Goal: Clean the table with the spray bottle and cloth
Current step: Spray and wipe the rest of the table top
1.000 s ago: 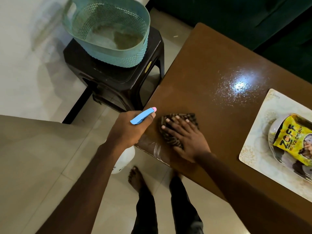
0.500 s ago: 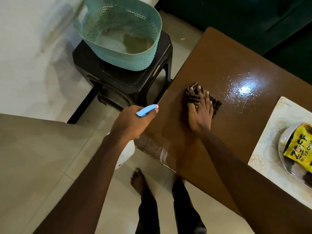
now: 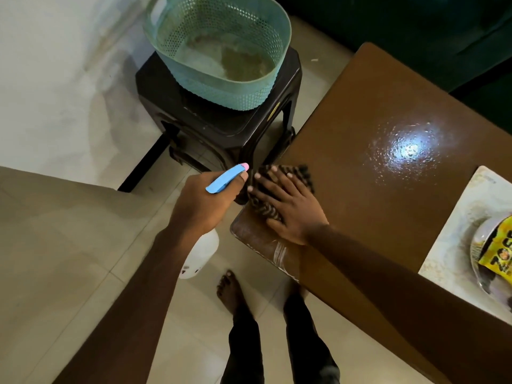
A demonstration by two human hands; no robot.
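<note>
My left hand (image 3: pixel 205 200) is closed around the neck of a spray bottle (image 3: pixel 227 179) with a blue trigger head and pink nozzle tip; its white body (image 3: pixel 199 256) hangs below my wrist, off the table's left edge. My right hand (image 3: pixel 288 206) lies flat, fingers spread, pressing a dark striped cloth (image 3: pixel 297 173) onto the brown table (image 3: pixel 360 106) at its near left corner. The cloth shows past my fingertips and beside my thumb; the rest is hidden under the palm. A wet, shiny patch (image 3: pixel 407 151) glints further right on the tabletop.
A teal perforated basket (image 3: pixel 221 51) sits on a black plastic stool (image 3: pixel 221 128) just left of the table. A pale placemat (image 3: pixel 457 245) with a bowl and a yellow snack packet (image 3: pixel 498 256) lies at the right edge. My bare foot (image 3: pixel 230 292) stands on the tiled floor below.
My right hand has dragged the cloth back from the table's middle toward the near left corner, close to the spray bottle. The left hand has kept its hold on the bottle.
</note>
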